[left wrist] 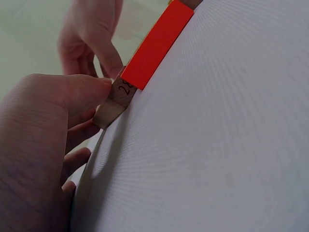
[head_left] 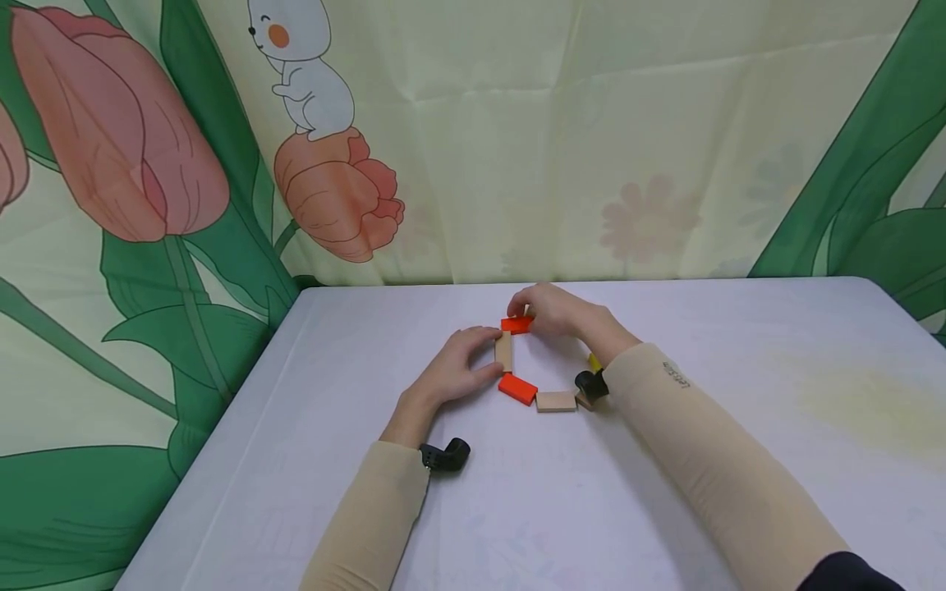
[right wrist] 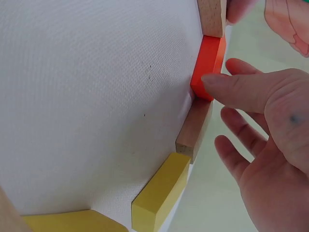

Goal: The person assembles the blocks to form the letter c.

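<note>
Small wooden blocks stand in a ring on the white table. On its left side, my left hand (head_left: 456, 366) pinches a plain wooden block (head_left: 503, 351) lengthwise between thumb and finger; dark printed digits show on this block (left wrist: 121, 94) in the left wrist view. At the far side, my right hand (head_left: 563, 314) pinches a red block (head_left: 515, 325), thumb on its inner face and index finger behind. This red block (right wrist: 206, 58) meets the left hand's block at one end and another plain block (right wrist: 194, 126) at the other. A second red block (head_left: 517, 389) adjoins the left block's near end.
A plain block (head_left: 556, 402) forms the ring's near side. Two yellow blocks, one standing apart (right wrist: 161, 186) from the other (right wrist: 72, 222), continue the right side, partly hidden by my right arm in the head view. A printed curtain (head_left: 502, 164) hangs behind the table (head_left: 739, 345).
</note>
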